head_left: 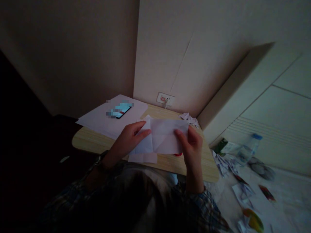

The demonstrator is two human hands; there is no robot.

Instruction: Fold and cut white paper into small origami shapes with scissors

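A white sheet of paper (162, 139), partly folded, is held above a small light wooden table (97, 142). My left hand (128, 139) grips its left edge, thumb on top. My right hand (191, 145) pinches its right edge, fingers curled behind. A second strip of the paper (143, 157) hangs lower, at the table's front edge. Something small and red (178, 154) shows just under the sheet. Both plaid sleeves reach up from the bottom of the view.
A phone (122, 110) with a lit screen lies on loose white sheets (102, 119) at the table's back left. Folded paper pieces (189, 119) sit by the wall socket (165, 98). On the right lie a water bottle (247, 149), paper scraps (224, 163) and colourful wrappers (254, 220).
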